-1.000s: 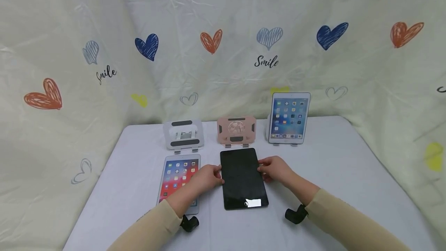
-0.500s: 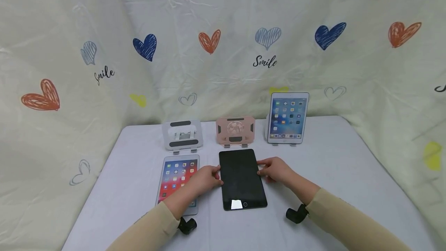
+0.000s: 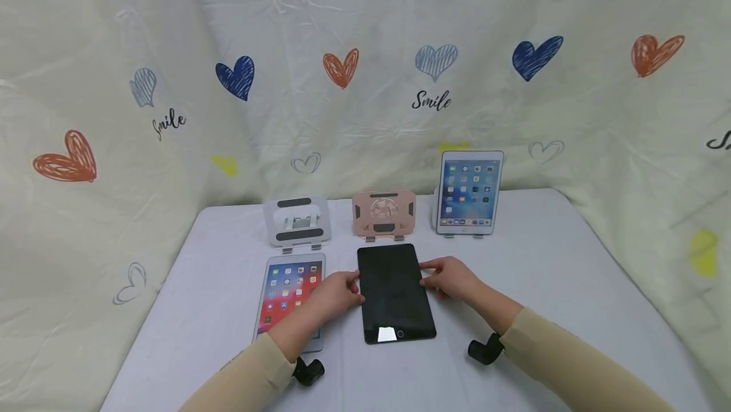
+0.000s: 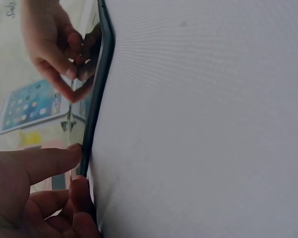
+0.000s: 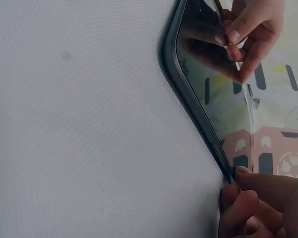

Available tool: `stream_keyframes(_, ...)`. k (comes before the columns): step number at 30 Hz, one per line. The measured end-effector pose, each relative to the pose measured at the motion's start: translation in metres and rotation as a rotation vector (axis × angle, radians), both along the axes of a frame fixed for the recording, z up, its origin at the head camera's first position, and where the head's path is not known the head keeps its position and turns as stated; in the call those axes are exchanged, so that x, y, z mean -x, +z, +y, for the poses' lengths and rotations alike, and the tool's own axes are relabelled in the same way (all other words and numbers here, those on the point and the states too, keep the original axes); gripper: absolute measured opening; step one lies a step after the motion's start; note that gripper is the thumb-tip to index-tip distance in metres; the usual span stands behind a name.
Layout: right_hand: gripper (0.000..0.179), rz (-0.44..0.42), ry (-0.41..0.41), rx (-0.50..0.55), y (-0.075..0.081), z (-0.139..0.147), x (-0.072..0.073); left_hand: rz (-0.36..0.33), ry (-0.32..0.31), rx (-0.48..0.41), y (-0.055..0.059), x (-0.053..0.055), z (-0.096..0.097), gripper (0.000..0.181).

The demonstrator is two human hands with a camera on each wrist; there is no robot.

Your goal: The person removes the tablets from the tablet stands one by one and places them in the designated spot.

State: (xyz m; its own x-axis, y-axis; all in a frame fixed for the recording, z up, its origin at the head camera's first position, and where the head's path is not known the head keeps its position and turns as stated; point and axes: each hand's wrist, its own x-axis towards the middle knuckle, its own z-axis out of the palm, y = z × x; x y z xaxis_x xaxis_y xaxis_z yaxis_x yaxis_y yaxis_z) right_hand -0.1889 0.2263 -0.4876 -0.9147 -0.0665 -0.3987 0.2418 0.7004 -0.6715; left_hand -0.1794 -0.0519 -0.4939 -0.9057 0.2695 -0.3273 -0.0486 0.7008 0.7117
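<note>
A black tablet (image 3: 394, 291), its screen dark and glossy, lies at the middle of the table with its home button towards me. My left hand (image 3: 335, 294) pinches its left edge, thumb and fingers on opposite faces in the left wrist view. At the right edge, the thumb and fingers of my right hand (image 3: 450, 277) pinch the rim, also seen in the right wrist view. Just behind the tablet stands a pink tablet stand (image 3: 404, 214). Under my left forearm is a white tablet (image 3: 285, 291) with a lit red and blue screen, partly hidden.
Left of the pink stand is a grey-white stand (image 3: 274, 221) with dark pads. At the back right, a white tablet (image 3: 471, 193) with a lit blue screen leans on a stand. A white cloth covers the table (image 3: 559, 285). Behind hangs a curtain (image 3: 365, 120) printed with hearts.
The bright reflection on the black tablet has shifted from right of its home button to left of it. Both hands keep their grip, and the head view drifts slightly.
</note>
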Motion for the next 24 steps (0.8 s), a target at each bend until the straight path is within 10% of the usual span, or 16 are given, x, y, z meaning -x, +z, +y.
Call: stream_keyframes(24, 0.043, 0.162, -0.028, 0.009, 0.011, 0.010, -0.004, 0.021, 0.108, -0.145, 0.012, -0.002, 0.004, 0.052)
